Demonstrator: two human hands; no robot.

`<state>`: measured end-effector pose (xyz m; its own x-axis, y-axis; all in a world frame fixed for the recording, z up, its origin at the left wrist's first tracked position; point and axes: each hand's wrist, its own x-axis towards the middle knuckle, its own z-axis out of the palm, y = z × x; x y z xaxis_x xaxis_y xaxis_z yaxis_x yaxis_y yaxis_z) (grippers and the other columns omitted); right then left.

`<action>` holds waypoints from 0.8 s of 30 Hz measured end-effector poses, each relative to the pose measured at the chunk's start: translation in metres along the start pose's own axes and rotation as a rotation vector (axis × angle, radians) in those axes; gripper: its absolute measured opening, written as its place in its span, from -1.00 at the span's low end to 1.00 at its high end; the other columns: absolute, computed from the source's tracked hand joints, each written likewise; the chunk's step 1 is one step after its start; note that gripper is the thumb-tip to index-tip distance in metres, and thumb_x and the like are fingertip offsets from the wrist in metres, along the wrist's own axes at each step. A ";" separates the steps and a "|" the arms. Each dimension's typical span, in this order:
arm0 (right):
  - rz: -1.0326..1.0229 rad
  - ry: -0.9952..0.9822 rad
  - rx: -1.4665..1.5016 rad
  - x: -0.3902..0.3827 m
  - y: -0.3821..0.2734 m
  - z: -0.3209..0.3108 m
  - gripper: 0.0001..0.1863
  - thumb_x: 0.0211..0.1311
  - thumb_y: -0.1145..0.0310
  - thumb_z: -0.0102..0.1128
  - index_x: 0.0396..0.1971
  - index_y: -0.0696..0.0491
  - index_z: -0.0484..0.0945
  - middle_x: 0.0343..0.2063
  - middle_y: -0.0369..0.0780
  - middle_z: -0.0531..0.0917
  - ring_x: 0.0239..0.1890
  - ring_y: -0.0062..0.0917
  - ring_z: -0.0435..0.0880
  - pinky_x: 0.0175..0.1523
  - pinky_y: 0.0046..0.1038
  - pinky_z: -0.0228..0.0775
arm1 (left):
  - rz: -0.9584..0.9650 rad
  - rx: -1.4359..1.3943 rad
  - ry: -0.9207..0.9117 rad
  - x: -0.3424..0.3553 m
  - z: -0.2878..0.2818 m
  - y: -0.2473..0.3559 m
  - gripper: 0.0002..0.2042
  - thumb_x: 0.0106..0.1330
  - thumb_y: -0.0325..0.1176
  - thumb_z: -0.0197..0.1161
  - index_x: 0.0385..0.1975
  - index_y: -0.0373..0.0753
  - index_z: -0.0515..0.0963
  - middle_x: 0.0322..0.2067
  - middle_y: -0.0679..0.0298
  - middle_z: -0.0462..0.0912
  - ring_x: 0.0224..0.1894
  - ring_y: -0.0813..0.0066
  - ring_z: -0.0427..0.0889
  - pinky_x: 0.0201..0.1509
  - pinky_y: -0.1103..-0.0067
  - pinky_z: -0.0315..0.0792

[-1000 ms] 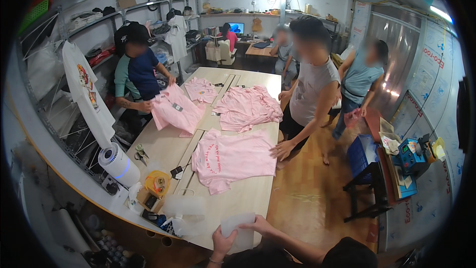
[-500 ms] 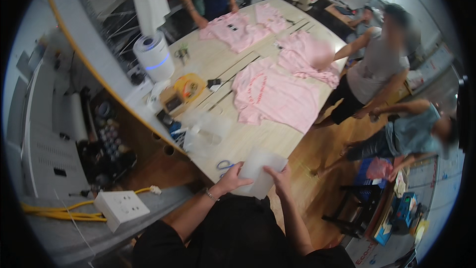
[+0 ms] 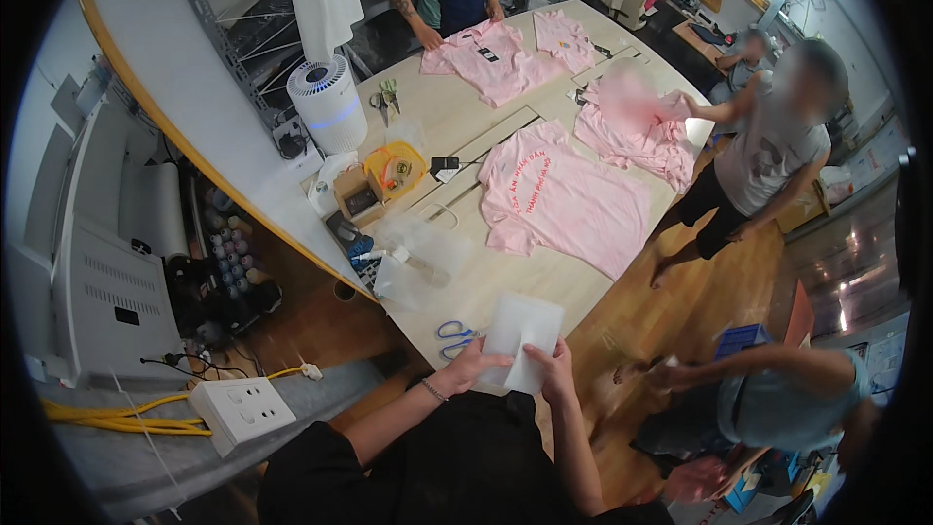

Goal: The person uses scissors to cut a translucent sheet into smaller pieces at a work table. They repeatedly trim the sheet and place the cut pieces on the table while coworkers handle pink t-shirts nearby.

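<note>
Left hand [image 3: 474, 369]: pinching translucent sheeting [image 3: 525, 321] | right hand [image 3: 556, 373]: gripping it, thumb uppermost | light, even pressure should limit creasing

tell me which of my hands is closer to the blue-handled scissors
Left. The left hand is close to the scissors, just below them in the picture; the right hand is farther off to the right, at the right edge of the pale sheet.

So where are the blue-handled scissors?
In the head view, the blue scissors lie at the table's near end, beyond the left hand, left of the white sheet.
</note>
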<state>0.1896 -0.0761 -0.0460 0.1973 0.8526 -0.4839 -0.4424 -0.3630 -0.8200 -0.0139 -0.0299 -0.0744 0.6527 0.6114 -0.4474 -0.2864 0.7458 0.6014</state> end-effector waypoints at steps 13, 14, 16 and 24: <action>0.037 -0.190 0.221 -0.008 -0.030 -0.027 -0.39 0.33 0.53 0.46 0.36 0.09 0.48 0.10 -0.19 0.75 0.06 -0.42 0.78 0.18 -0.28 0.69 | -0.240 -0.099 -0.241 0.028 0.011 0.005 -0.51 0.39 -0.51 0.43 0.32 -0.27 0.52 0.13 0.16 0.70 0.18 0.24 0.73 0.26 0.29 0.67; 0.028 -0.186 0.216 -0.004 -0.022 -0.029 -0.39 0.33 0.53 0.45 0.36 0.09 0.47 0.11 -0.19 0.75 0.08 -0.42 0.77 0.20 -0.28 0.68 | -0.243 -0.134 -0.229 0.026 0.009 0.005 -0.50 0.39 -0.51 0.43 0.32 -0.27 0.52 0.13 0.15 0.70 0.17 0.23 0.73 0.25 0.28 0.67; 0.014 -0.175 0.207 0.002 -0.010 -0.027 -0.37 0.33 0.54 0.45 0.38 0.10 0.46 0.12 -0.19 0.74 0.12 -0.41 0.75 0.25 -0.26 0.65 | -0.253 -0.205 -0.202 0.013 0.018 0.015 -0.50 0.39 -0.51 0.43 0.33 -0.27 0.51 0.13 0.14 0.70 0.17 0.21 0.74 0.24 0.26 0.68; 0.084 -0.156 0.092 -0.008 0.018 -0.004 -0.33 0.41 0.47 0.42 0.47 0.06 0.38 0.24 -0.20 0.65 0.29 -0.42 0.63 0.35 -0.26 0.53 | -0.301 -0.358 -0.290 -0.007 0.002 0.003 -0.44 0.42 -0.43 0.33 0.41 -0.31 0.40 0.19 0.00 0.66 0.24 0.01 0.69 0.40 0.09 0.56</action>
<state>0.1829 -0.0913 -0.0581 0.0213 0.8713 -0.4902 -0.5310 -0.4056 -0.7440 -0.0178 -0.0329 -0.0677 0.8947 0.2968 -0.3338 -0.2447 0.9509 0.1894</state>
